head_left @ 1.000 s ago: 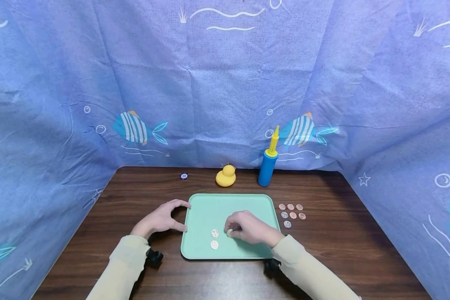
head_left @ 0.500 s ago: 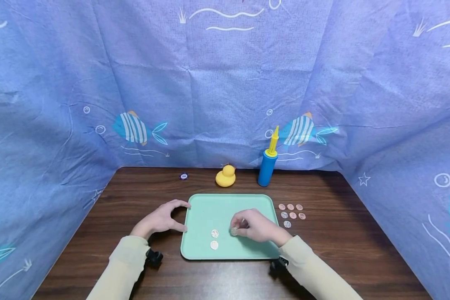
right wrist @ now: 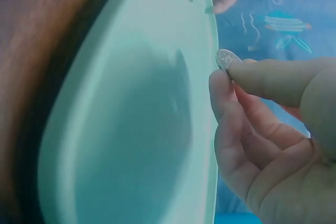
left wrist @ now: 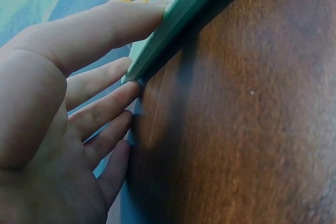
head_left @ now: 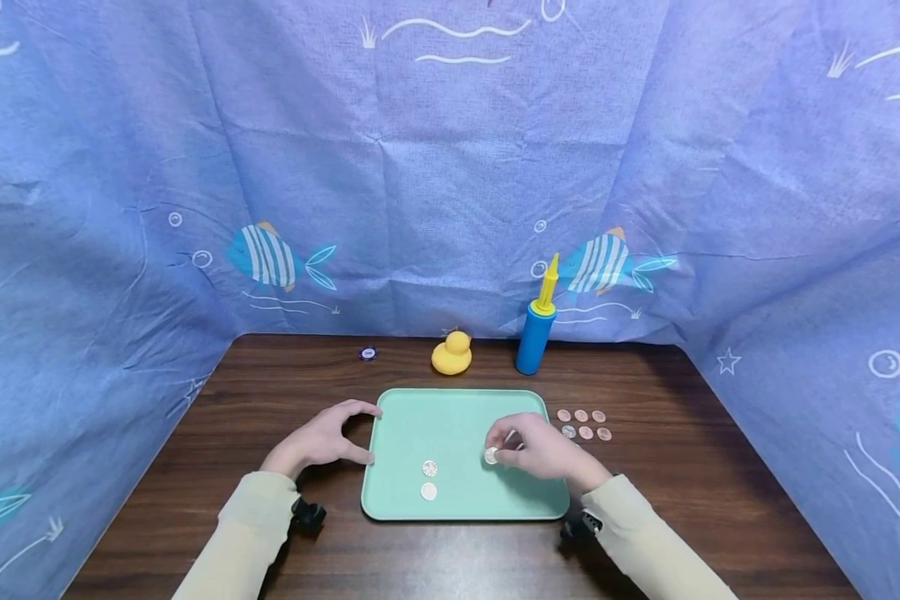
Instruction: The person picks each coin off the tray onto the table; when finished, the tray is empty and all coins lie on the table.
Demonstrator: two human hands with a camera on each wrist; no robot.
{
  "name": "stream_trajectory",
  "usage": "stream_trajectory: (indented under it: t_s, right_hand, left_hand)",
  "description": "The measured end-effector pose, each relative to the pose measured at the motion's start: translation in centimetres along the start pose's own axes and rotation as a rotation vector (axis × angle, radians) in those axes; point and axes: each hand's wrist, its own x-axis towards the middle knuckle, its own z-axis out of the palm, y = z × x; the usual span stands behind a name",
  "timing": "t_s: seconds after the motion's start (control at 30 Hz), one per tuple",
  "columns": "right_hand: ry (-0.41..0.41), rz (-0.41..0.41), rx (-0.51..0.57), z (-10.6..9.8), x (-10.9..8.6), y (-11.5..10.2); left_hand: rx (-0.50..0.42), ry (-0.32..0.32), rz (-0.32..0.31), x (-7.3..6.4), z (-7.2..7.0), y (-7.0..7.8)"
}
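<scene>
My right hand (head_left: pixel 536 448) pinches a silver coin (head_left: pixel 491 456) between thumb and fingers above the right half of the mint green tray (head_left: pixel 438 421). In the right wrist view the coin (right wrist: pixel 226 59) tilts at the fingertips, clear of the tray surface, and the hand's shadow falls on the tray. Two more coins lie flat on the tray, left of centre: one coin (head_left: pixel 430 468) just behind another coin (head_left: pixel 428 491). At the tray's left edge, my left hand (head_left: pixel 321 437) touches the rim with thumb and fingertips, the fingers loosely spread, as the left wrist view also shows.
Right of the tray, copper coins (head_left: pixel 586 432) and a silver coin (head_left: pixel 568 432) lie in rows on the dark wood table (head_left: pixel 690 467). Behind it stand a yellow rubber duck (head_left: pixel 452 353), a blue hand pump (head_left: pixel 535 337) and a poker chip (head_left: pixel 368 353). A blue curtain (head_left: pixel 450 167) encloses the table.
The right hand has lifted and moved rightward over the tray with the coin. It now hides the frontmost silver coin beside the tray. My left hand has stayed still.
</scene>
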Motion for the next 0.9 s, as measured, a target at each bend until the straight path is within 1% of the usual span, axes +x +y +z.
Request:
stream_trajectory:
  t_s: [0.2, 0.43, 0.63, 0.77, 0.9]
  right_hand:
    - [0.056, 0.008, 0.012, -1.5, -1.4, 1.2]
    - [0.084, 0.087, 0.027, -3.0, -3.3, 2.8]
    - [0.124, 0.099, 0.021, -3.9, -4.8, 4.0]
    - [0.167, 0.125, 0.000, -4.6, -5.8, 4.7]
    - [0.191, 0.155, 0.016, -5.2, -6.7, 5.3]
  left_hand:
    - [-0.002, 0.000, 0.002, 0.0, -0.1, 0.0]
    - [0.001, -0.005, 0.008, 0.1, -0.1, -0.1]
    - [0.010, -0.006, 0.002, 0.1, 0.0, -0.2]
    - [0.006, -0.006, 0.001, 0.0, 0.0, -0.1]
    - [0.002, -0.007, 0.005, 0.0, -0.1, 0.1]
